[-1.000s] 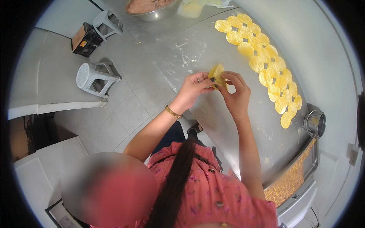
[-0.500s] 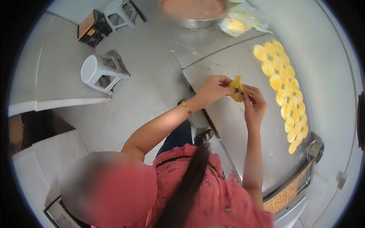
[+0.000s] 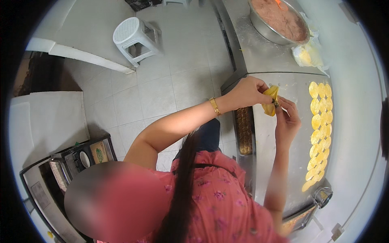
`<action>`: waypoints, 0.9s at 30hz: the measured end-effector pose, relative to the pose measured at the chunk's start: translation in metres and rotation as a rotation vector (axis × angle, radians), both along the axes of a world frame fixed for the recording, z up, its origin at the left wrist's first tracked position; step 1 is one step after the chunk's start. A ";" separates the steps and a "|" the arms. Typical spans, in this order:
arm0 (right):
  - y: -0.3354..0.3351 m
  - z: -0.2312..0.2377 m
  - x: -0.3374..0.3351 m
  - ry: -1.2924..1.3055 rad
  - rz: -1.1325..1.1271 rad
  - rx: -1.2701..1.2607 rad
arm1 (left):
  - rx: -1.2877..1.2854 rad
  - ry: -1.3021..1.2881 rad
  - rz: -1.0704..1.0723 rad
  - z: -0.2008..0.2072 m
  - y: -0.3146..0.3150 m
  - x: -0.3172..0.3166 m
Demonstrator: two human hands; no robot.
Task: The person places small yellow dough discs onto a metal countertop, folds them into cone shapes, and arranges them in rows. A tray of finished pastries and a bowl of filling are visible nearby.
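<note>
Above the steel counter, my two hands pinch one yellow dough wrapper, which is folded into a small dumpling shape. My left hand, with a gold bracelet at the wrist, grips its upper left part. On its right edge the fingertips of my right hand press close to the left thumb. Whether filling lies inside the fold cannot be seen. To the right, flat round yellow wrappers lie overlapping in rows along the counter's far side.
A large steel bowl of pinkish minced filling with an orange utensil stands at the far end, beside a plastic bag with yellow contents. A metal cup is at the near right. Left on the tiled floor stands a white stool.
The whole view has shifted, so the counter, bowl and stool appear elsewhere in the picture. Both hands still pinch the folded wrapper, which now looks slightly more turned.
</note>
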State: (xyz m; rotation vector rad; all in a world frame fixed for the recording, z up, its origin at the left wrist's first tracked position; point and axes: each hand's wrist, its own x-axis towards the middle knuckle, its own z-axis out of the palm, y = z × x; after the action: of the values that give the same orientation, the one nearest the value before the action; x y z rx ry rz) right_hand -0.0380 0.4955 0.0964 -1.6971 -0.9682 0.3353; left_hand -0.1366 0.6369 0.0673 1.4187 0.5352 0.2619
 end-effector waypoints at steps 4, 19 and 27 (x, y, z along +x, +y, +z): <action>-0.006 0.012 -0.022 0.050 0.062 -0.048 | 0.091 0.017 -0.001 0.013 -0.006 -0.030; -0.010 0.021 -0.053 0.129 0.203 -0.010 | 0.293 0.163 0.030 0.045 -0.013 -0.082; -0.010 0.022 -0.050 0.107 0.174 -0.016 | 0.227 0.129 0.042 0.042 -0.013 -0.075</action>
State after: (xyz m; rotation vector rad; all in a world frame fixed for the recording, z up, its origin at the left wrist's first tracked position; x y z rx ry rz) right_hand -0.0879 0.4859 0.1182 -1.5960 -1.0388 0.5446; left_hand -0.2116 0.6236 0.1094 1.6539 0.6580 0.2725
